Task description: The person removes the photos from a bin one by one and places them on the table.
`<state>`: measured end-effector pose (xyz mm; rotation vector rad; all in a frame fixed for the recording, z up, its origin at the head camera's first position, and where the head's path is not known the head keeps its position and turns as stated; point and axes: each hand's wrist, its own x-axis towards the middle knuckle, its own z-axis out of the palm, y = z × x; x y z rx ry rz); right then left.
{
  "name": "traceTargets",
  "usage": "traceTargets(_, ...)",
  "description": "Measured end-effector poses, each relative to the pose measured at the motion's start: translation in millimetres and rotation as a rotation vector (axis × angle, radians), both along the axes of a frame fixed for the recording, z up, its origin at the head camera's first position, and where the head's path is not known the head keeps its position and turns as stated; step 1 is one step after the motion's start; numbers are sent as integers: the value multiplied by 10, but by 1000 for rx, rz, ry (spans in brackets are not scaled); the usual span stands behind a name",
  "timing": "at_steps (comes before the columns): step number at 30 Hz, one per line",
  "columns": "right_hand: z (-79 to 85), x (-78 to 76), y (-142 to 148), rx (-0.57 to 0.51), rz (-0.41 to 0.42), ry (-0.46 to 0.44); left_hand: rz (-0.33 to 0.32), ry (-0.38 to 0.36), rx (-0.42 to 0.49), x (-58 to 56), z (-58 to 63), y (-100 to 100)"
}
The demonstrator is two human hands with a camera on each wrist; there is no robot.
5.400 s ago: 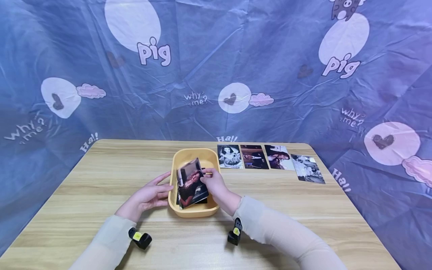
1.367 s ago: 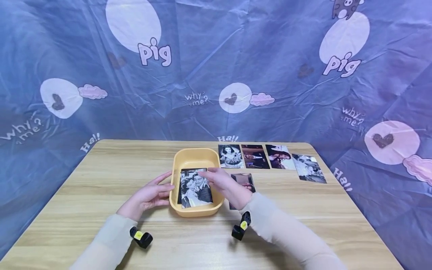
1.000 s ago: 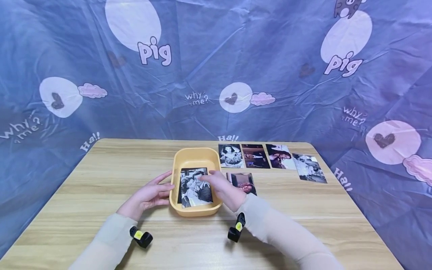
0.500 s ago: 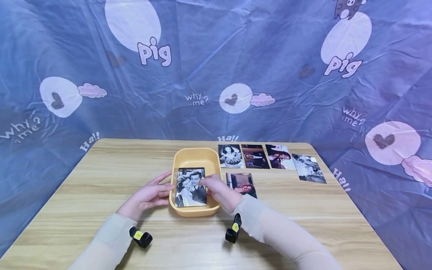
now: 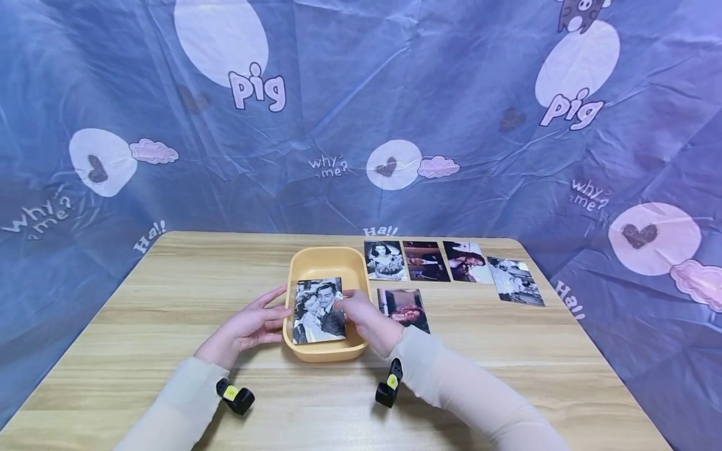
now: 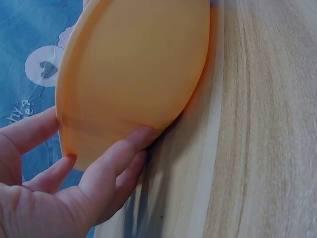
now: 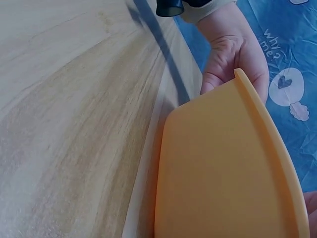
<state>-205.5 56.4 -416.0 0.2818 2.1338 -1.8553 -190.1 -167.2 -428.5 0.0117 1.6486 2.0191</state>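
A yellow plastic bin (image 5: 328,356) stands on the wooden table in the head view. Its left outer wall is touched by the straight, spread fingers of my left hand (image 5: 254,326); the left wrist view shows these fingers (image 6: 106,166) against the wall. My right hand (image 5: 366,318) reaches over the right rim and pinches the right edge of a black-and-white photo (image 5: 313,316) of a couple, thumb on top. The photo lies over the inside of the bin and hides what is under it. In the right wrist view the bin wall (image 7: 218,163) covers the photo.
Along the back right lie a black-and-white portrait photo (image 5: 386,260), two colour photos (image 5: 427,262) (image 5: 467,262) and a tilted black-and-white photo (image 5: 516,280). Another colour photo (image 5: 403,307) lies right of the bin, partly behind my right forearm. A blue patterned cloth (image 5: 338,94) hangs behind the table.
A colour photo has gone from the bin to the table on its right. My right hand came back into the bin, took the black-and-white photo and shifted it left. The left hand stayed put.
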Motion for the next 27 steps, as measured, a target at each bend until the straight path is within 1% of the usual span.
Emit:
traceTargets(2, -119, -74, -1, 24, -8, 36, 0, -1, 4, 0, -1, 0)
traceTargets(3, -156, -86, 6, 39, -7, 79, 0, -1, 5, 1, -1, 0)
traceTargets(5, -449, -267, 29, 55, -10, 148, -2, -2, 8, 4, 2, -2)
traceTargets(7, -753, -455, 63, 43, -8, 219, -2, 0, 10, 8, 5, -3)
traceTargets(8, -855, -516, 79, 32, -3, 247, -3, 1, 10, 10, 8, -3)
traceTargets(9, -873, -533, 87, 18, 0, 258, -4, 2, 11, 11, 9, -3)
traceTargets(10, -915, -569, 85, 1, -4, 247, -5, 3, 11, 13, 11, -2)
traceTargets(11, -822, -515, 79, -8, -10, 239, -5, 3, 11, 15, 12, -1)
traceTargets(12, -669, -406, 75, -16, -4, 244, -5, 3, 12, 16, 12, 1)
traceTargets(15, -198, -120, 33, -31, -11, 193, -5, 0, 14, 19, 13, 7)
traceTargets(18, 94, 67, 26, -76, 2, 158, -6, -2, 18, 21, 10, 12)
traceTargets(19, 133, 78, 23, -86, 0, 135, -6, -2, 18, 22, 9, 12)
traceTargets(21, 222, 130, 29, -104, 8, 123, -8, 0, 18, 22, 6, 14)
traceTargets(24, 185, 108, 49, -123, 4, 146, -9, 4, 15, 22, -11, 17)
traceTargets(27, 115, 46, 82, -143, -13, 173, -2, -1, 17, 21, -22, 28)
